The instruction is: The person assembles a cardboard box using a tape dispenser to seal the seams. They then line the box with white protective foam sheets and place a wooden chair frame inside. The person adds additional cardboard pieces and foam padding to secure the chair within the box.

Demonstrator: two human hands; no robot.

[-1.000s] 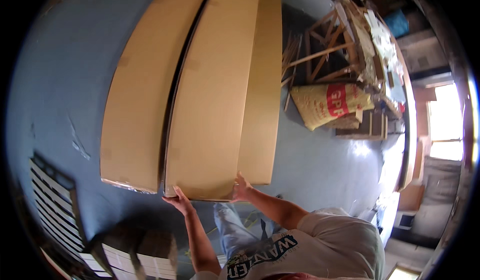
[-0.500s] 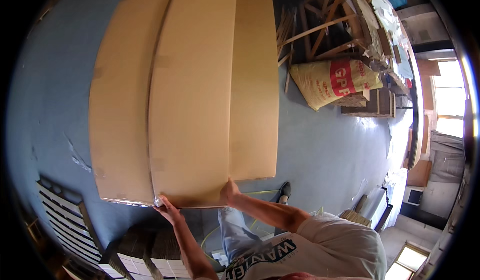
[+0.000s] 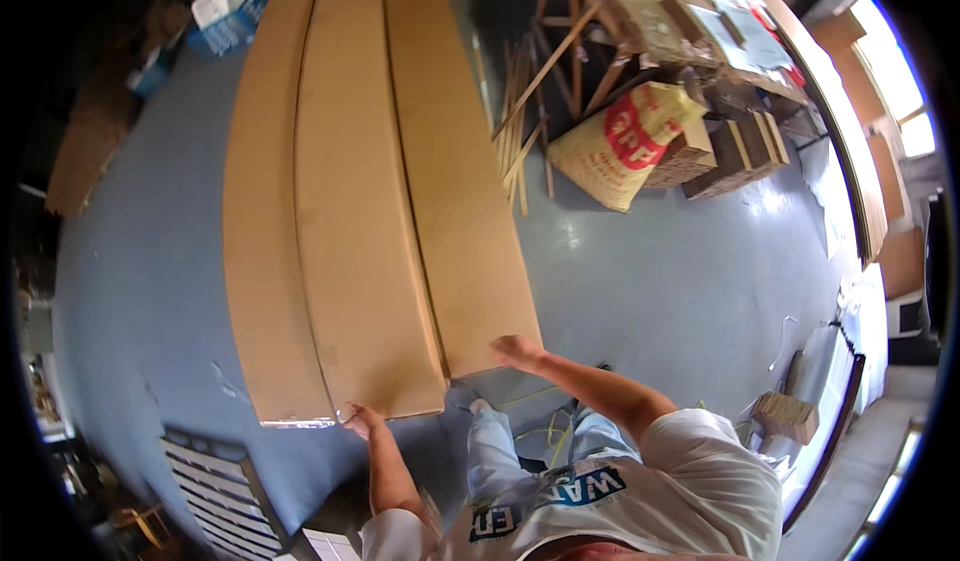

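Observation:
A long brown cardboard sheet [image 3: 350, 211], creased lengthwise into three panels, stretches away from me over the floor. At its near end my left hand [image 3: 362, 421] is closed on the edge, close to the left crease. Shiny clear tape [image 3: 298, 424] shows along the near edge of the left panel. Farther right, my right hand [image 3: 517, 351] lies over the near edge of the right panel, close to its outer corner. Its fingers look curled around the edge, slightly blurred. A dark line separates the middle and right panels.
Right of the cardboard, wood strips [image 3: 515, 121] lie beside a yellow and red sack [image 3: 625, 146] and a wooden workbench [image 3: 640, 11]. A slatted pallet-like rack [image 3: 222, 496] lies at the lower left. A blue crate [image 3: 230, 21] stands at the far left.
My right hand has moved right, from the right crease to the right panel's near edge. The left hand remains by the left crease. The view has shifted, showing more of the sheet's length.

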